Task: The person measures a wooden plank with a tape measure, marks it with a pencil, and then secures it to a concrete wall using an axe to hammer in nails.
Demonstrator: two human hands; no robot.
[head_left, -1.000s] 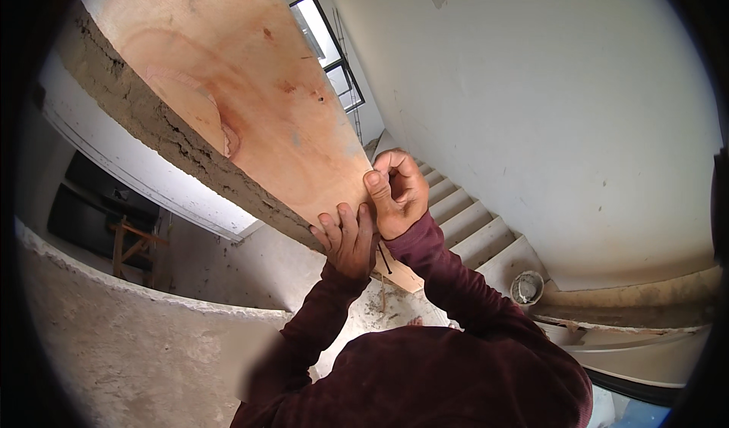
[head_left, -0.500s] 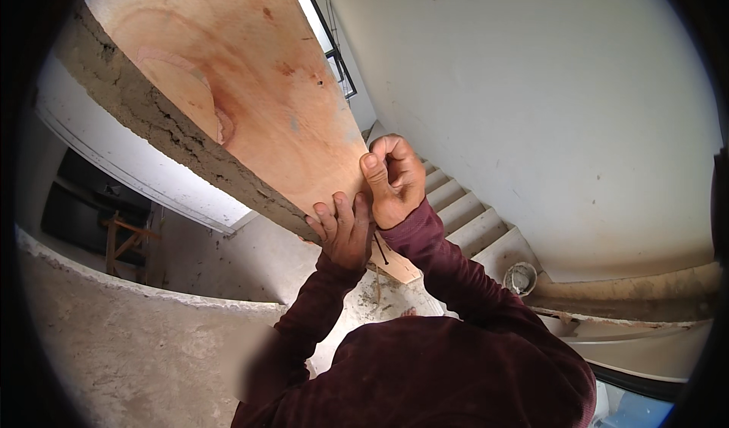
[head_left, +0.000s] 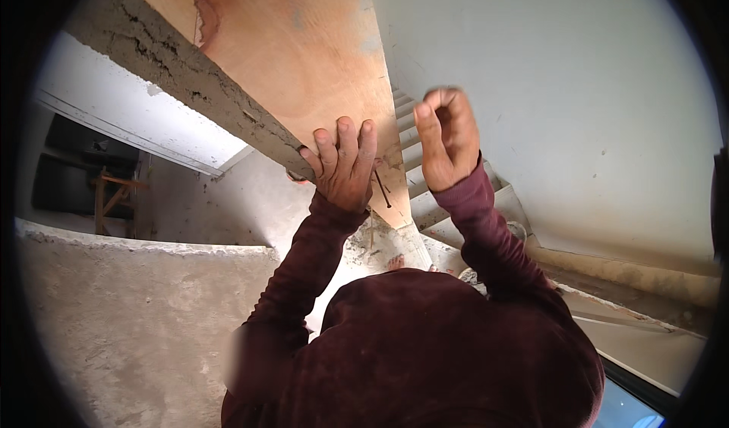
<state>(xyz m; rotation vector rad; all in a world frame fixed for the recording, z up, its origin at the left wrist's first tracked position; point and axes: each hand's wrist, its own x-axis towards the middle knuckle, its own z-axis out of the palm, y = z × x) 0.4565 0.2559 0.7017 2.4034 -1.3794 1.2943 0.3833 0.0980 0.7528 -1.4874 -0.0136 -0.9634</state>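
Note:
A large plywood board (head_left: 304, 63) slopes down from the top, and its left edge (head_left: 190, 78) is crusted with grey concrete. My left hand (head_left: 342, 166) lies on the board's lower end, fingers spread flat on the wood and curled over its edge. A thin dark nail (head_left: 382, 189) sticks out of the board just right of that hand. My right hand (head_left: 448, 139) is raised beside the board's right edge, clear of the wood, with its fingers curled together. I see nothing in it. Both sleeves are dark maroon.
Concrete stairs (head_left: 425, 192) run down below the board. A rough concrete wall (head_left: 137, 314) fills the lower left and a plastered white wall (head_left: 569, 109) the right. A wooden frame (head_left: 110, 192) stands in a dark opening at far left.
My right hand has come off the board near the nail and moved right and up. My left hand has stayed on the board's lower end. The view has tilted.

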